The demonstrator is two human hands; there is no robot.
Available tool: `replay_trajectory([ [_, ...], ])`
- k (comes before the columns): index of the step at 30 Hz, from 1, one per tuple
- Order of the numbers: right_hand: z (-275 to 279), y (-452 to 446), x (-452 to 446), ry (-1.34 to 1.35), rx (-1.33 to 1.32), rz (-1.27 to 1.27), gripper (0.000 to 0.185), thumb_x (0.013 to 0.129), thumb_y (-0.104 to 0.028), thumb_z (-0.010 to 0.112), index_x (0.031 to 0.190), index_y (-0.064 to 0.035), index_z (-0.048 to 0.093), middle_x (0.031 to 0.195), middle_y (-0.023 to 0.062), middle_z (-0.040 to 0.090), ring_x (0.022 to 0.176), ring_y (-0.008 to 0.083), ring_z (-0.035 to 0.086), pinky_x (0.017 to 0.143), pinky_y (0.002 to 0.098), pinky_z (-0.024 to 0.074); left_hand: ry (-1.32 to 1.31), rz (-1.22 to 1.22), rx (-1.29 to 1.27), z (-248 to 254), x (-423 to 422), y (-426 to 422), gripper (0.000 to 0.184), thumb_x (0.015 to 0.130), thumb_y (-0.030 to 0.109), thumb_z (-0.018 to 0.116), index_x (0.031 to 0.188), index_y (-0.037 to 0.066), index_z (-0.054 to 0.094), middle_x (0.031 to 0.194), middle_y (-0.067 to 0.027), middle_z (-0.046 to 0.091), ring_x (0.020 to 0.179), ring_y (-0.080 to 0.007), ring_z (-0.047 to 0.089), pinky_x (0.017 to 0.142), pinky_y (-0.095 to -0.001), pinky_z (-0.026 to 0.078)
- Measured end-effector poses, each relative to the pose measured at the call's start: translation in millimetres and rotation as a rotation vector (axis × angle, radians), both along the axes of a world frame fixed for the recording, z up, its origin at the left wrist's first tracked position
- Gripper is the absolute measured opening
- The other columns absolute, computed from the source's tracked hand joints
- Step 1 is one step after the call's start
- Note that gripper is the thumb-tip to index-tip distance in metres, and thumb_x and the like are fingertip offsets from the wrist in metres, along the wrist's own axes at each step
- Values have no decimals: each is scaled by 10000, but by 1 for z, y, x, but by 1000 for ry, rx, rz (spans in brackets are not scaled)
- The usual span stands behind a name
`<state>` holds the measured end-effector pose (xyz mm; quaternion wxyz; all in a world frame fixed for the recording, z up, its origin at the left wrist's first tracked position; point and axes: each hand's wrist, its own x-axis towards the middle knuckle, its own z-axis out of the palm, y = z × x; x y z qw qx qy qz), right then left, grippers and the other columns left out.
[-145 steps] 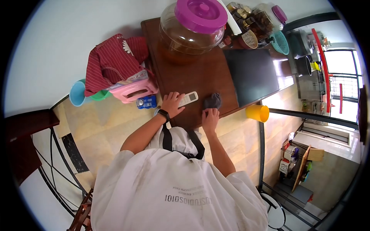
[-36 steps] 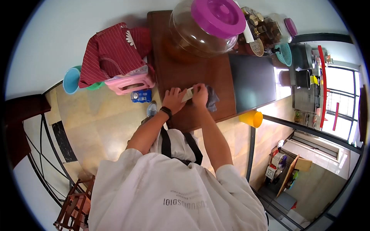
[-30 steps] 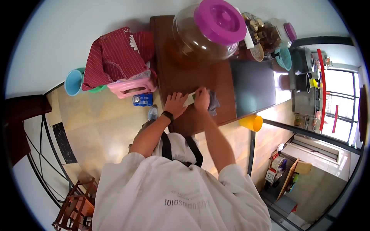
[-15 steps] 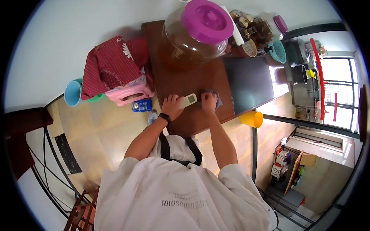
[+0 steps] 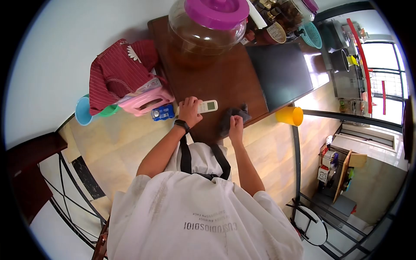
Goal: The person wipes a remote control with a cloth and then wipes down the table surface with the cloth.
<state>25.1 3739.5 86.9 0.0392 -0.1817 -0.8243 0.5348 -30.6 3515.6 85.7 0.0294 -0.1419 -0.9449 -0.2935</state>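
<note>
While the left hand [image 5: 190, 113] curls over one end of the white remote [image 5: 208, 106] on the bench [image 5: 203, 82], the right hand [image 5: 236, 128], fingers pinched, grips a dark cloth [image 5: 244, 112] just right of the remote. Possible fault: the remote could skid under a slack left hold.

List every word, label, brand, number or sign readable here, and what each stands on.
"STUDIOS", upside down, within a longer line on the pale shirt; the rest is uncertain.
Smaller shirt print: too blurred.
Burgundy cloth: a few letters, too small.
Remote control: markings too small.
Blue pack: label unreadable.
Background white box: print unreadable.
</note>
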Motion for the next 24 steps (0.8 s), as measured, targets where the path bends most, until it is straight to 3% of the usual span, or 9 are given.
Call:
replay_trajectory([
  [2, 27, -15, -11, -58, -149, -21, 161, 892, -151, 603, 922, -2, 551, 769, 12, 550, 693, 60, 486, 630, 214, 413, -5, -34, 6, 5, 5, -4, 515, 616, 231, 727, 1089, 153, 538, 1044, -34, 475, 1023, -238, 450, 847, -403, 349],
  [3, 31, -21, -17, -56, -157, -21, 161, 892, -151, 603, 922, -2, 551, 769, 12, 550, 693, 60, 486, 630, 214, 413, -5, -65, 22, 8, 5, -5, 518, 623, 251, 743, 1091, 154, 542, 1042, -32, 478, 1023, -237, 451, 850, -403, 350],
  [5, 31, -31, -25, -53, -31, 127, 141, 867, -148, 632, 855, -16, 586, 746, 21, 549, 675, 89, 499, 612, 232, 415, 12, -69, 6, 7, 6, -5, 526, 626, 272, 755, 1094, 156, 546, 1038, -29, 480, 1022, -234, 453, 848, -400, 352],
  [6, 19, -36, -27, 31, 51, 173, 142, 821, -146, 672, 811, -26, 597, 730, 58, 549, 655, 145, 524, 603, 272, 428, 29, -73, -2, 6, 6, -5, 534, 629, 292, 767, 1098, 158, 550, 1034, -27, 482, 1021, -231, 455, 846, -397, 354],
  [9, 15, -51, -36, -48, 276, 247, 163, 793, -170, 686, 814, -39, 593, 728, 96, 536, 660, 213, 541, 611, 312, 440, 41, -95, -8, 6, 7, -8, 529, 638, 294, 770, 1106, 165, 560, 1031, -23, 483, 1020, -225, 459, 842, -393, 357],
  [10, 16, -57, -41, -107, 306, 185, 186, 794, -222, 674, 804, -56, 592, 753, 105, 531, 697, 269, 555, 638, 362, 454, 37, -93, -13, 6, 6, -9, 529, 638, 294, 770, 1106, 165, 560, 1031, -23, 483, 1020, -225, 459, 842, -393, 357],
  [14, -3, -65, -68, -57, 423, 93, 195, 824, -262, 627, 822, -69, 599, 845, 109, 539, 773, 333, 563, 673, 430, 455, 47, -111, 4, 8, 7, -8, 473, 642, 253, 755, 1069, 155, 577, 1018, -22, 497, 1009, -224, 470, 832, -401, 367],
  [20, 13, -58, -47, 8, 307, 326, 146, 803, -194, 649, 831, -59, 602, 845, 123, 504, 777, 321, 544, 690, 406, 452, 32, -95, 11, 6, 5, -9, 481, 637, 256, 754, 1073, 156, 577, 1015, -21, 497, 1009, -222, 470, 826, -394, 364],
  [24, 24, -64, -22, -39, 391, 379, 130, 793, -169, 657, 823, -55, 602, 846, 124, 494, 842, 317, 524, 711, 396, 441, 88, -98, 8, 4, 8, -9, 473, 643, 275, 742, 1070, 154, 579, 1009, -25, 499, 994, -222, 474, 812, -390, 364],
])
